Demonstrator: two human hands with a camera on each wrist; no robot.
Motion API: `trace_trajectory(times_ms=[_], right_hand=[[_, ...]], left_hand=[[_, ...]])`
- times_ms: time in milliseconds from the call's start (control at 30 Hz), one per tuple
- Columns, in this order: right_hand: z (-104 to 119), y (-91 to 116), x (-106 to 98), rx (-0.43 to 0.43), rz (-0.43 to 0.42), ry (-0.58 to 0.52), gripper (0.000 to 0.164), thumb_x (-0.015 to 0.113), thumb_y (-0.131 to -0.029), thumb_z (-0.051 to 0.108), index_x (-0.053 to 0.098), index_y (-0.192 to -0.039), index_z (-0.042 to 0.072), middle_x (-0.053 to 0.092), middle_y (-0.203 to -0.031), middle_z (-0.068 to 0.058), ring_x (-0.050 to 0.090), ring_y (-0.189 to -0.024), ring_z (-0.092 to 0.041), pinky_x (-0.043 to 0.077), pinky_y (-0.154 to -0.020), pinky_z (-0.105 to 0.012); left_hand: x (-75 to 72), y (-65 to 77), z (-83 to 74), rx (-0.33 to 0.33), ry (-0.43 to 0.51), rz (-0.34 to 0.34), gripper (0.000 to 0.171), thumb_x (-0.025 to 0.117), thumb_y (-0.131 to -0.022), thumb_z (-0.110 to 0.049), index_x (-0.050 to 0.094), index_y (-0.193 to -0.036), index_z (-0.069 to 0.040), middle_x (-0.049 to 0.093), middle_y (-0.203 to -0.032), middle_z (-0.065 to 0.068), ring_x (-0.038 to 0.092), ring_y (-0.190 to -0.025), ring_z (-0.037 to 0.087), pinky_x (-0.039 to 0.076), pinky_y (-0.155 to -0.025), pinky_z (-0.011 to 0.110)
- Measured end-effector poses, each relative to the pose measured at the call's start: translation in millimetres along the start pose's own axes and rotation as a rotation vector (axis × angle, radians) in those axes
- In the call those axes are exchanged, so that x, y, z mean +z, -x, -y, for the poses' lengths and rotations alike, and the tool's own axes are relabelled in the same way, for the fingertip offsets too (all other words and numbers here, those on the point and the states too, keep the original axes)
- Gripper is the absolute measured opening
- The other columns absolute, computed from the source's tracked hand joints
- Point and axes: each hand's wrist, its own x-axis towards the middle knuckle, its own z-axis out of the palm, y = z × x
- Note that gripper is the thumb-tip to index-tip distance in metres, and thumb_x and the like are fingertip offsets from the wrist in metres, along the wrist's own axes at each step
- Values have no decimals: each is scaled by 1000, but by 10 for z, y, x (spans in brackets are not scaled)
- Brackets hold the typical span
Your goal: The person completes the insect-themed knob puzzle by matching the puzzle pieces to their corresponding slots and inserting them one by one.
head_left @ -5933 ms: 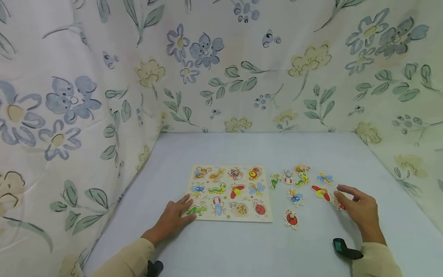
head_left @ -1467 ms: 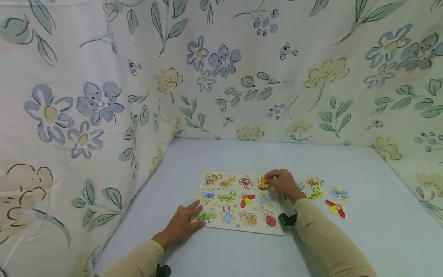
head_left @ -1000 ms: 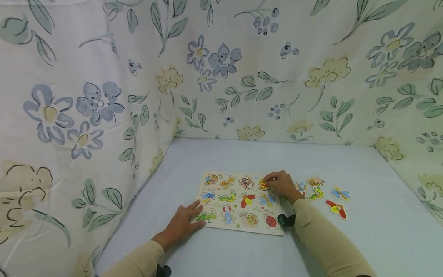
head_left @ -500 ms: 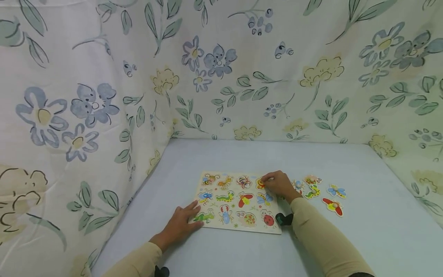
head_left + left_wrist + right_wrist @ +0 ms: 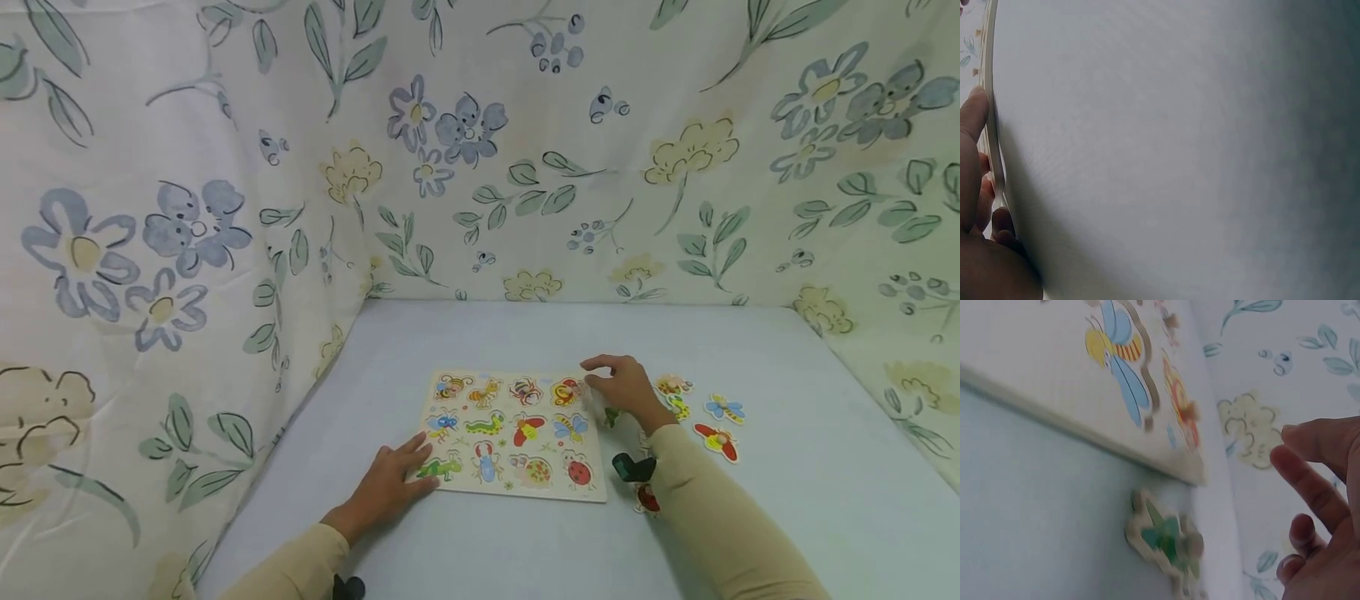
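My left hand [image 5: 386, 483] rests on the lower left corner of a wooden peg puzzle board [image 5: 547, 495], its fingers on the edge. Part of that hand [image 5: 975, 181] shows along the board's side in the left wrist view. At the upper right corner, my right hand [image 5: 628, 387] hovers with thumb and forefinger apart, holding nothing. The red-and-yellow bug piece [image 5: 566, 392] sits in the top right place; its knob [image 5: 1189, 412] stands up in the right wrist view. Under the right hand lies a green grasshopper piece [image 5: 1166, 537], blurred there.
Right of the board lie loose pieces: a snail [image 5: 673, 384], a caterpillar [image 5: 678, 407], a dragonfly [image 5: 724, 408], a red-winged bug [image 5: 717, 442] and a ladybug [image 5: 647, 498]. The right forearm hides others. A floral curtain [image 5: 480, 208] surrounds the white table [image 5: 450, 333].
The right hand picked up the red-and-yellow bug piece on the right, brought it to the board's top right place, and has let go and moved slightly right. The left hand stayed on the board.
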Motion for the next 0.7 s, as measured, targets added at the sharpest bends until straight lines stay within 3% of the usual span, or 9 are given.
trace_trajectory(times_ms=[100,300,700], right_hand=[[-51,46,-123,4,-16,-8,25,68,-90,14,71,-113,5,58,-127,-20,49,-106,-39,39,-83,-52],[-145,153,-347,25,-39,-24,28,68,-91,16,70,-115,3,55,-131,-23,46,-110,-43,39,-84,-54],[-331,314,-549,43,-40,-29,29,67,-92,18,69,-116,3,51,-134,-23,44,-113,-41,39,-83,-53]], left_hand=[[5,-4,7,3,-2,-8,64,73,-83,-44,57,-135,-9,41,-149,-1,36,-83,13,34,-72,30],[2,-18,19,-14,-9,0,65,72,-83,-45,56,-136,-10,39,-150,-3,37,-84,13,35,-74,32],[1,-22,2,-12,3,11,64,72,-84,-43,55,-136,-9,38,-150,-2,37,-83,13,34,-72,31]])
